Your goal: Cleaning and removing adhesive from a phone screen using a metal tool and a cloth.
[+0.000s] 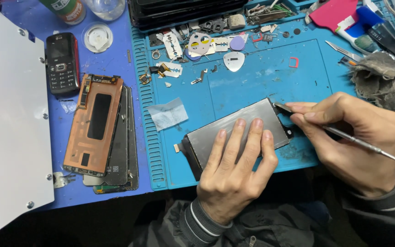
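Observation:
A grey phone screen panel (pixel 234 124) lies face down on the blue work mat (pixel 261 82), tilted with its far end up to the right. My left hand (pixel 234 169) presses flat on its near half, fingers spread over the back. My right hand (pixel 348 137) grips a thin metal spudger (pixel 366 144) like a pen. The tool's flat tip (pixel 282 108) touches the panel's top right corner.
A stack of copper-backed screen panels (pixel 99 128) lies left of the mat, beside a black keypad phone (pixel 62 61). A white machine lid (pixel 10 119) fills the far left. Small parts, picks and a grey rag (pixel 385 77) crowd the mat's far and right sides.

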